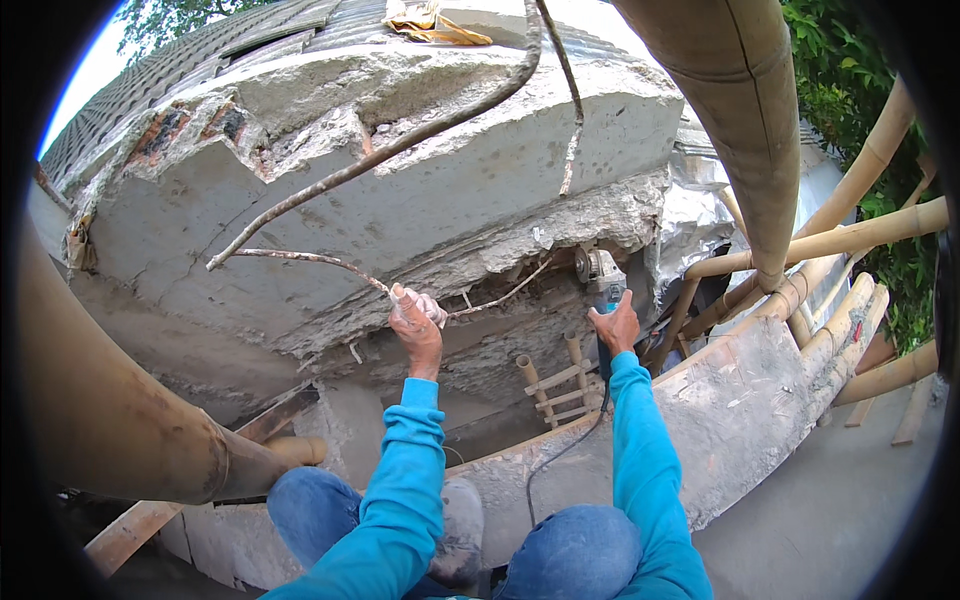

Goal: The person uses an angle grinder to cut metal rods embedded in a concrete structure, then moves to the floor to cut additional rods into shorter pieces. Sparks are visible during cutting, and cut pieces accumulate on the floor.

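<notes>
My left hand [416, 318] is closed round a thin, rusty steel rebar [503, 298] that juts from the broken underside of the concrete slab [430, 190]. In my right hand [616, 326] is an angle grinder [606, 284], grey and blue, gripped by its body. Its head and disc stand up by the ragged concrete edge, near the rebar's far end; whether the disc touches the bar I cannot tell. A black power cord [545, 463] hangs from the grinder and curves down past my knees.
Thick bamboo poles [735, 110] cross at the right, and another bamboo pole [130, 400] slants at the left. A longer bent rebar [390, 150] hangs ahead of the slab. Dusty planking [730, 420] lies below my arms. A bamboo ladder [558, 385] stands lower down.
</notes>
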A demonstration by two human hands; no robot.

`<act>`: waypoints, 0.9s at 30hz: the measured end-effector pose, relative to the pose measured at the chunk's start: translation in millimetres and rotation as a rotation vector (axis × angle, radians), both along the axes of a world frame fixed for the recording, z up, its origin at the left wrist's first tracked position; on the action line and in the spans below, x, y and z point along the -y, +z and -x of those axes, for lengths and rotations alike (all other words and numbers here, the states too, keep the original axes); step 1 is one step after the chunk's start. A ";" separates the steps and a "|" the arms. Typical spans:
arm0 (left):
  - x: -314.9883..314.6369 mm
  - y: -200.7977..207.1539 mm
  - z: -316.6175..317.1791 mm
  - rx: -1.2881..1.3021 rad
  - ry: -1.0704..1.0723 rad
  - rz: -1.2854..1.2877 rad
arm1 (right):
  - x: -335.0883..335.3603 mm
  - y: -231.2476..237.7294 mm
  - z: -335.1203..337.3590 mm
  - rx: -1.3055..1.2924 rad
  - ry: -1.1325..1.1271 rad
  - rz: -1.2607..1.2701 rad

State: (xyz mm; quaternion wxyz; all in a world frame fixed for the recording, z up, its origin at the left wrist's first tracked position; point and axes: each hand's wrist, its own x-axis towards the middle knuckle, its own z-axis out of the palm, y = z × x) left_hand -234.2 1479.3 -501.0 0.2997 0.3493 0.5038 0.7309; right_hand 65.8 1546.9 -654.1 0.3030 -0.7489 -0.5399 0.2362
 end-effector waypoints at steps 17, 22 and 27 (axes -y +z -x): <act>80.0 -78.8 -100.6 -0.349 0.198 0.063 | 97.4 24.2 -29.7 -0.172 -0.197 0.026; 115.9 -68.5 -130.5 -0.373 0.034 -0.013 | 143.7 8.9 -52.8 -0.325 -0.280 0.062; 131.5 -115.6 -94.0 0.004 0.091 0.030 | 189.9 -1.6 -64.1 -0.695 -0.359 -0.173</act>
